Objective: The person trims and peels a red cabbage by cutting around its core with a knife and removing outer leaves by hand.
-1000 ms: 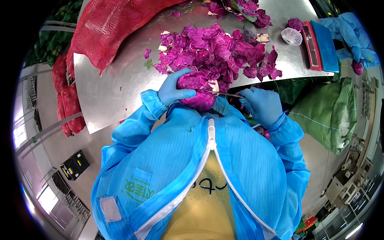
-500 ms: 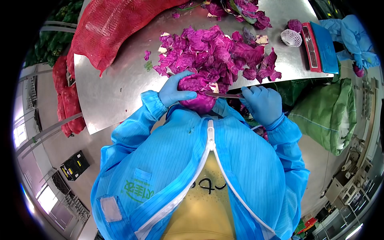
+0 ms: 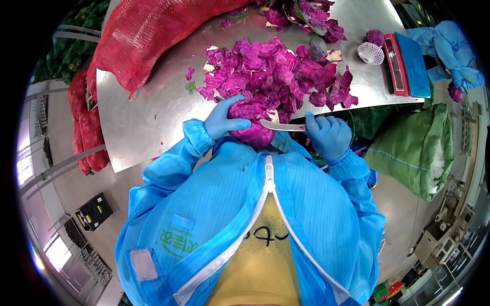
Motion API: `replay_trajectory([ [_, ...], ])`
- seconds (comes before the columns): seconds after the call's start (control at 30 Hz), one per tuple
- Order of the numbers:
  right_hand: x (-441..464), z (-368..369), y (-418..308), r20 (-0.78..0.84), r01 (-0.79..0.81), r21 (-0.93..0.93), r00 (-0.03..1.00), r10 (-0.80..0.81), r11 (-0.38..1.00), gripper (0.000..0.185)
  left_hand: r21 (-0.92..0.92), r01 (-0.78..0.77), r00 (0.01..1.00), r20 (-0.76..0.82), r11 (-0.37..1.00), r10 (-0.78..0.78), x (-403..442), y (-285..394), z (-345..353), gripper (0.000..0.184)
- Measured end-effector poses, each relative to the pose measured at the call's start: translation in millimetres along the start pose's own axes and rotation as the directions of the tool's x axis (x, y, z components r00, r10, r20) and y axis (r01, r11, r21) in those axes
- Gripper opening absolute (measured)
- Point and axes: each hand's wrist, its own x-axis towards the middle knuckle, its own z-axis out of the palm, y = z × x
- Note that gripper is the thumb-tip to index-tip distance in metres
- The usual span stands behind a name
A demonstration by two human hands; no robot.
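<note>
A purple cabbage head (image 3: 251, 133) is held close to my chest at the table's near edge. My left hand (image 3: 224, 118), in a blue glove, grips it from the left side with the thumb across its front. In my gloved right hand (image 3: 329, 134) is a knife (image 3: 284, 126), fingers wrapped round its handle. The curved blade points left, its tip at the cabbage's right side near the pale cut stem. Just beyond the cabbage lies a heap of loose purple cabbage leaves (image 3: 265, 66).
A red mesh sack (image 3: 148, 41) lies at the table's (image 3: 148, 117) far left. On the right stand a white foam net (image 3: 370, 53), a small cabbage (image 3: 375, 37) and a red-and-blue device (image 3: 408, 65). A green sack (image 3: 416, 150) is beside the table; another person's blue sleeve (image 3: 449, 48) shows beyond.
My right hand has moved slightly left and the knife blade has turned, its flat now looking bright. My left hand still holds the cabbage in nearly the same place.
</note>
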Motion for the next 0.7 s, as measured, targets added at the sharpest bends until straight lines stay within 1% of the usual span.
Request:
replay_trajectory([
  [0.07,-5,7,0,-0.030,0.006,-0.047,1.000,-0.008,0.999,0.029,-0.057,-0.007,1.000,-0.002,0.998,0.007,0,2,1,0.083],
  [0.1,-5,9,-2,-0.033,0.005,-0.048,0.999,-0.007,0.999,0.029,-0.054,-0.008,1.000,-0.001,0.998,0.008,0,1,0,0.083],
  [0.17,-5,14,-6,-0.103,-0.029,-0.059,0.994,0.023,0.998,0.032,-0.056,-0.012,1.000,-0.009,0.998,0.011,1,-6,-1,0.082],
  [0.2,-6,16,-6,-0.104,-0.030,-0.061,0.994,0.024,0.998,0.032,-0.055,-0.013,1.000,-0.008,0.998,0.013,1,-10,-1,0.082],
  [0.27,-6,22,-5,-0.199,-0.130,-0.030,0.972,0.122,0.991,0.033,-0.172,0.025,1.000,-0.008,0.985,-0.027,0,-16,-1,0.080],
  [0.3,-5,21,-5,-0.200,-0.130,-0.030,0.972,0.122,0.991,0.033,-0.172,0.025,1.000,-0.008,0.985,-0.027,1,-13,-1,0.080],
  [0.37,-3,20,-9,-0.117,-0.264,0.161,0.952,0.284,0.951,0.032,-0.236,0.041,0.999,0.025,0.971,-0.036,1,-5,1,0.080],
  [0.4,0,19,-12,-0.115,-0.267,0.160,0.951,0.287,0.950,0.032,-0.235,0.043,0.999,0.028,0.971,-0.038,1,-6,2,0.080],
  [0.43,7,16,-17,-0.055,-0.329,0.332,0.929,0.366,0.884,0.031,-0.221,0.038,0.999,0.012,0.975,-0.036,2,-8,2,0.080],
  [0.47,14,12,-23,0.021,-0.386,0.489,0.902,0.432,0.782,0.031,-0.207,0.035,0.999,-0.005,0.978,-0.036,1,-10,2,0.080],
  [0.5,26,-1,-29,0.205,-0.519,0.608,0.833,0.514,0.601,0.033,-0.206,0.039,0.999,-0.001,0.978,-0.040,2,-10,1,0.080],
  [0.53,35,-4,-32,0.204,-0.523,0.607,0.830,0.518,0.599,0.033,-0.175,0.037,0.999,0.006,0.984,-0.037,4,-10,0,0.080],
  [0.57,43,-3,-33,0.262,-0.499,0.746,0.828,0.495,0.440,0.032,-0.144,0.035,0.999,0.014,0.989,-0.034,5,-11,0,0.079],
  [0.6,51,-3,-32,0.313,-0.463,0.848,0.830,0.461,0.257,0.032,-0.143,0.038,0.999,0.020,0.989,-0.035,5,-10,1,0.079],
  [0.63,60,-5,-29,0.320,-0.430,0.866,0.868,0.381,0.254,0.030,-0.173,0.055,0.998,0.046,0.983,-0.048,6,-8,1,0.078],
  [0.67,64,-1,-28,0.319,-0.431,0.866,0.866,0.384,0.253,0.030,-0.202,0.073,0.996,0.070,0.977,-0.060,7,-6,1,0.077],
  [0.7,67,3,-26,0.319,-0.396,0.865,0.908,0.270,0.309,0.029,-0.201,0.075,0.996,0.071,0.977,-0.062,7,3,2,0.077],
])
